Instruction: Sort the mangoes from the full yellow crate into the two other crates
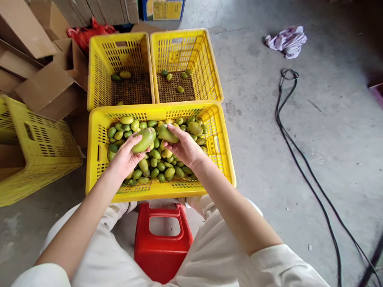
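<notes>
A: Extent?
B: Handling looked partway. One large fruit [145, 140] was held in the left hand [125, 158], another [167, 134] in the right hand [188, 149], above the front crate [161, 195].
A: Appearance?
B: Both green; the first brown-marked at one end.
A: Beyond?
B: Front crate held many smaller fruits [154, 173]; rear-left crate [97, 71] and rear-right crate [209, 65], few.

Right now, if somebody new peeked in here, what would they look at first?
Probably the big yellow crate in the middle, with its heap of green and yellowish fruits. Just above the heap, the left hand holds one plump green fruit and the right hand holds another green fruit. Next might be the bright red stool, between the legs.
</notes>
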Tool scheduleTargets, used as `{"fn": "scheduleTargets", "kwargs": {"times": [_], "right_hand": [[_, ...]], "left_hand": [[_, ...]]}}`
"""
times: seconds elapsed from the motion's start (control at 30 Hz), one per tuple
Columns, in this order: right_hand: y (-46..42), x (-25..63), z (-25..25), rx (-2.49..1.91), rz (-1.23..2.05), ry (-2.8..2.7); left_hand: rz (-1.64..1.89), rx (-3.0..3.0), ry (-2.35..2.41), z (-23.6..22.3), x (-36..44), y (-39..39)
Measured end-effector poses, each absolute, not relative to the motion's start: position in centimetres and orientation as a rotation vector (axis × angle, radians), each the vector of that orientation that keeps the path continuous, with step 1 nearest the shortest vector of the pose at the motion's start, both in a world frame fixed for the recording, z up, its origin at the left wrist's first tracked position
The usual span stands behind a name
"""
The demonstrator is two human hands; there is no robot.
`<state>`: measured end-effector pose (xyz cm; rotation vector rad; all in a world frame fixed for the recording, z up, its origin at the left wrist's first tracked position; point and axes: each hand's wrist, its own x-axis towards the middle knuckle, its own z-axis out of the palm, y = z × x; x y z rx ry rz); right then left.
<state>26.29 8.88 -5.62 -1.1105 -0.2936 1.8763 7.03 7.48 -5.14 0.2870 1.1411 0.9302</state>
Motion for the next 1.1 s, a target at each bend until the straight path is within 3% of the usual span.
{"fn": "scheduleTargets", "kwargs": {"times": [0.4,1.1], "right_hand": [[8.8,26.4,-5.5,-1.078,1.867,-0.265],[8.6,26.9,-4.8,-1.056,1.958,-0.236]], "left_hand": [[1.078,0.286,1.097,-6.7,6.5,7.4],[0.905,0.141,1.153,-2.9,7.4,8.1]]}}
